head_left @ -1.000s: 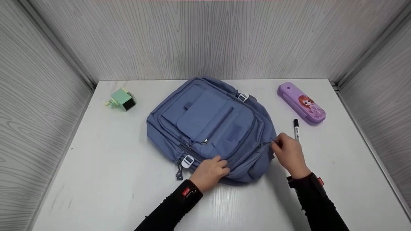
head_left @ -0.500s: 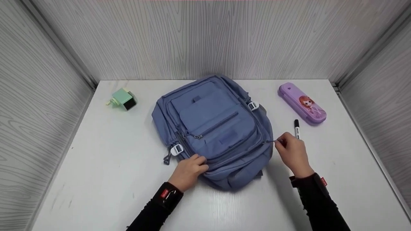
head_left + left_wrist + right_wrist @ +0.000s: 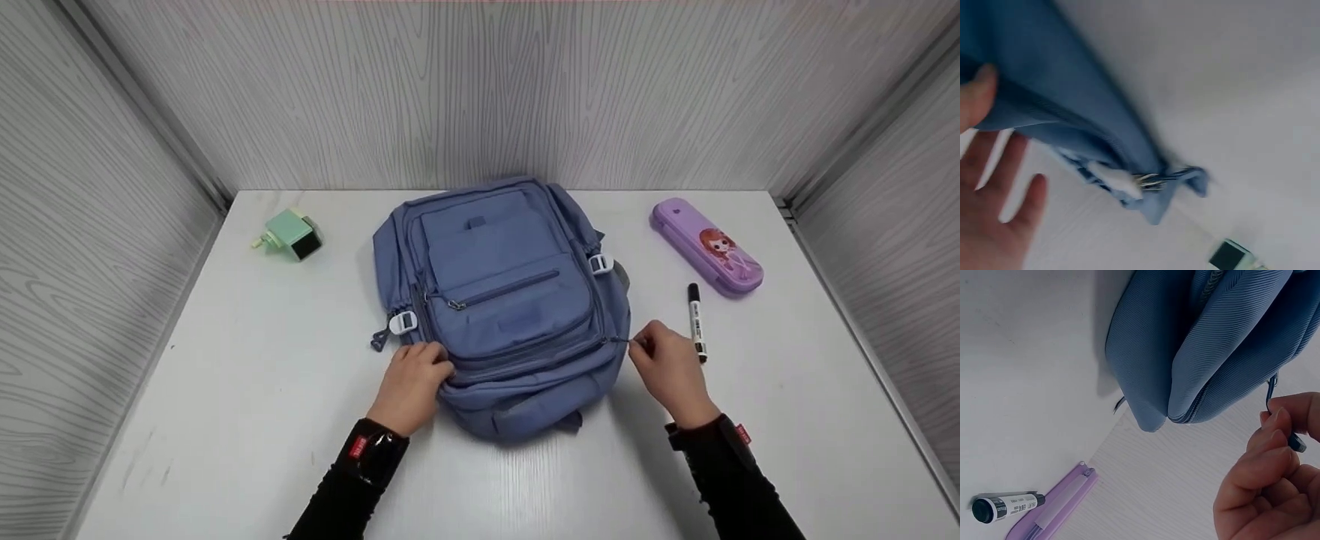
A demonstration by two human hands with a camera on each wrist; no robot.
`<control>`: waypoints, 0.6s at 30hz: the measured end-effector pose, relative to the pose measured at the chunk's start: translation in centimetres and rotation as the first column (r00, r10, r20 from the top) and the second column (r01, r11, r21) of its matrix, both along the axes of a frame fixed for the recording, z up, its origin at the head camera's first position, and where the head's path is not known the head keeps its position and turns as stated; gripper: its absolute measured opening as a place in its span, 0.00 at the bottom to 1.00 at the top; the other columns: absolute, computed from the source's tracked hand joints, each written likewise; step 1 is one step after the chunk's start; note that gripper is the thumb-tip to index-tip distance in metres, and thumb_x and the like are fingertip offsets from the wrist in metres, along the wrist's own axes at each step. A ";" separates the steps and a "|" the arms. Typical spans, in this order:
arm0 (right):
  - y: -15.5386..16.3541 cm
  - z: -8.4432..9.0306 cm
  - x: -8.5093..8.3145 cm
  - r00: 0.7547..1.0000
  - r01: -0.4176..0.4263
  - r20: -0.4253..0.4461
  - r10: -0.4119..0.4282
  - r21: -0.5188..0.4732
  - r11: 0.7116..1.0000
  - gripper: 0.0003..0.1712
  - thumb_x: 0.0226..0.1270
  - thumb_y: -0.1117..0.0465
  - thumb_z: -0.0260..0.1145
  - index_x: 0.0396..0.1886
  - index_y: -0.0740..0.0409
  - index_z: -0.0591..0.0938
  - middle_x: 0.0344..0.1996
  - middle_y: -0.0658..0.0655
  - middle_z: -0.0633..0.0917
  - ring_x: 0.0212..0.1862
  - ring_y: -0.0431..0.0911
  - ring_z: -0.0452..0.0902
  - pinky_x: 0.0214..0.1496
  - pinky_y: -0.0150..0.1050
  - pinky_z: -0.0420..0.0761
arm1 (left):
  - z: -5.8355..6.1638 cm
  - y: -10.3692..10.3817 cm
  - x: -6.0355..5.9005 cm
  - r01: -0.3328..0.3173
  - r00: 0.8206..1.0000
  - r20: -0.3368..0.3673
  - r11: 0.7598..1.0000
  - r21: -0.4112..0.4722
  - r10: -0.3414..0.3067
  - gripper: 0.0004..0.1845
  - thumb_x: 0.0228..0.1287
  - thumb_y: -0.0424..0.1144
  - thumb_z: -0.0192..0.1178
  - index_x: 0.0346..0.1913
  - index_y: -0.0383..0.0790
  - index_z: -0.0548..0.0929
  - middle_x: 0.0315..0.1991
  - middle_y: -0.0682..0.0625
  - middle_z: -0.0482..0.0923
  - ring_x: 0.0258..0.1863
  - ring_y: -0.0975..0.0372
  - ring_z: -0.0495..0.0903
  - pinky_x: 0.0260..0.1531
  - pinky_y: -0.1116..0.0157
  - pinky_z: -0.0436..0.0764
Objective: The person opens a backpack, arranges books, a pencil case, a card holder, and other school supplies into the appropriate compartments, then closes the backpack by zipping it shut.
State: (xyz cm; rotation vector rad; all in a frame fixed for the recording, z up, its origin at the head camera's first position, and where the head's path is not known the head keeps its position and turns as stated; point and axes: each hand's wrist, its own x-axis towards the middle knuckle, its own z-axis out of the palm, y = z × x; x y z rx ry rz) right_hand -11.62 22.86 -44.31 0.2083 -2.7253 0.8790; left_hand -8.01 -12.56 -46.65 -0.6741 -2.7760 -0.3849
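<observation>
A blue backpack point(image 3: 495, 244) lies front side up on the white table, its top toward the back wall. My left hand point(image 3: 411, 382) grips the fabric at its lower left edge; in the left wrist view the thumb point(image 3: 979, 98) presses on the cloth while some fingers spread beneath. Off the bag's lower right side, my right hand point(image 3: 670, 371) pinches a zipper pull point(image 3: 619, 340), whose cord is drawn taut. The right wrist view shows this cord point(image 3: 1270, 391) between thumb and finger, its dark end poking out. Part of the lower zipper is hidden in fabric folds.
A black-capped marker point(image 3: 696, 322) lies just right of my right hand. Behind it is a purple pencil case point(image 3: 705, 246) with a cartoon figure. At the back left stands a small green crank device point(image 3: 292, 232), like a pencil sharpener. Wood-grain walls point(image 3: 487, 90) enclose the table.
The backpack has turned clockwise, its top swinging right and its lower left side moving up and left. My left hand has travelled left with it; my right hand stays nearly in place, pinching the pull.
</observation>
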 end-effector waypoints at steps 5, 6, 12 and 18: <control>-0.1 -0.2 0.3 1.000 0.013 -0.019 -0.013 -0.002 1.000 0.03 0.59 0.72 0.64 0.27 0.63 0.79 0.18 0.55 0.77 0.22 0.40 0.65 0.26 0.33 0.64 | 3.2 4.5 1.6 -0.069 0.996 0.054 0.998 0.004 0.069 0.13 0.52 0.26 0.63 0.41 0.39 0.87 0.42 0.45 0.82 0.44 0.51 0.81 0.48 0.53 0.81; -0.1 -0.3 0.4 1.000 0.015 -0.026 -0.015 0.000 1.000 0.03 0.59 0.72 0.64 0.27 0.62 0.79 0.18 0.54 0.77 0.21 0.39 0.64 0.26 0.33 0.64 | 3.5 5.8 1.8 -0.070 0.997 0.026 0.998 0.006 0.070 0.12 0.56 0.28 0.62 0.43 0.39 0.87 0.43 0.45 0.83 0.44 0.52 0.82 0.47 0.54 0.82; -0.2 -0.6 0.7 0.999 0.005 -0.046 -0.005 -0.006 1.000 0.05 0.57 0.72 0.64 0.26 0.61 0.78 0.17 0.53 0.77 0.21 0.37 0.64 0.26 0.32 0.64 | 3.0 12.2 2.2 -0.149 0.989 -0.010 0.979 -0.138 0.149 0.25 0.65 0.52 0.64 0.58 0.39 0.82 0.47 0.47 0.83 0.45 0.55 0.82 0.42 0.60 0.82; -0.3 -1.0 1.0 1.000 0.004 -0.008 -0.004 -0.007 1.000 0.05 0.57 0.72 0.64 0.25 0.60 0.78 0.17 0.53 0.77 0.21 0.39 0.65 0.25 0.32 0.64 | 1.7 15.0 1.4 -0.213 0.976 -0.009 0.948 -0.237 0.217 0.22 0.60 0.52 0.68 0.52 0.41 0.84 0.41 0.50 0.83 0.38 0.57 0.81 0.35 0.62 0.81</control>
